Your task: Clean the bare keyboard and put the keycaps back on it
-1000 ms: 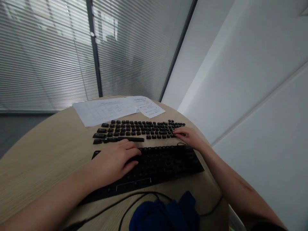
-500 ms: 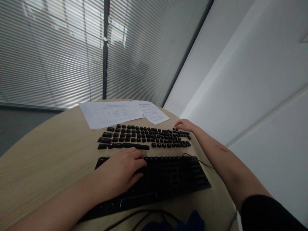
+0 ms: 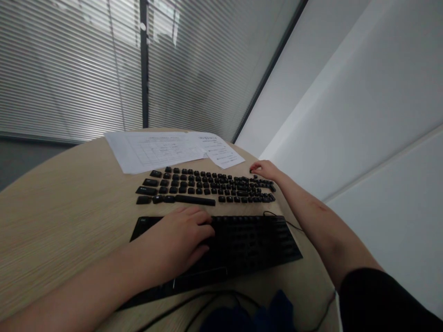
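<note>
My left hand (image 3: 187, 235) rests on the left half of a black keyboard (image 3: 249, 244), its fingers curved but apart and nothing seen in them. Beyond the keyboard, loose black keycaps (image 3: 199, 184) lie in rows on the table, with a long bar-shaped keycap (image 3: 195, 200) in the nearest row. At the far right end of these rows is my right hand (image 3: 265, 168), its fingertips pinched on a small dark keycap (image 3: 251, 171). The surface of the keyboard under my left hand is hidden.
Two printed paper sheets (image 3: 155, 150) lie on the wooden table (image 3: 69, 198) behind the keycaps. A black cable (image 3: 180, 313) and a dark blue object (image 3: 273, 316) are at the near edge. A white wall (image 3: 380, 115) stands at the right.
The view has tilted down slightly, so the tabletop things sit higher. My right hand has shifted a little left of the keycap at the row's end, a small dark keycap now at its fingertips.
</note>
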